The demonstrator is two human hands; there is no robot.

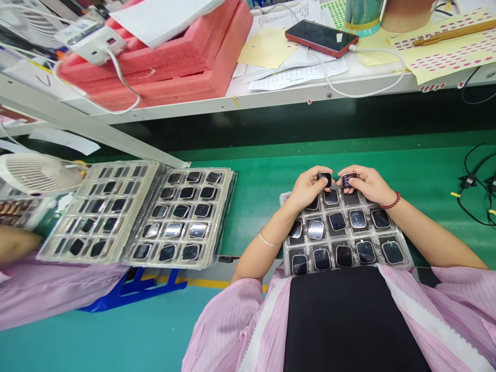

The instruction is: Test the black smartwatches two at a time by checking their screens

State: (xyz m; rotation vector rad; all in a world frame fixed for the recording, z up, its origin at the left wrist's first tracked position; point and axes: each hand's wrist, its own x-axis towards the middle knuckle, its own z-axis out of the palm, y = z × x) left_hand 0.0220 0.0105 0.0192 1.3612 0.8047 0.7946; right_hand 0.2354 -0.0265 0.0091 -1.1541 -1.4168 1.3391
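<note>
Smartwatches [327, 178] at fingertips [355, 182], left grip [306, 187], right grip [370, 184]

Bright, diffuse light whitens 3 screens [174, 230] in a tray [207, 248] at left and leaves a soft sheen on the green table [256, 206]. Shadow darkens the space beneath the shelf [271, 99]; the hands [307, 187] appear fairly crisp, a co-worker's arm [15, 245] blurred at the left edge.

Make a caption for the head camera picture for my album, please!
Left hand and right hand each hold a watch at the far edge of a tray of other watches.
</note>
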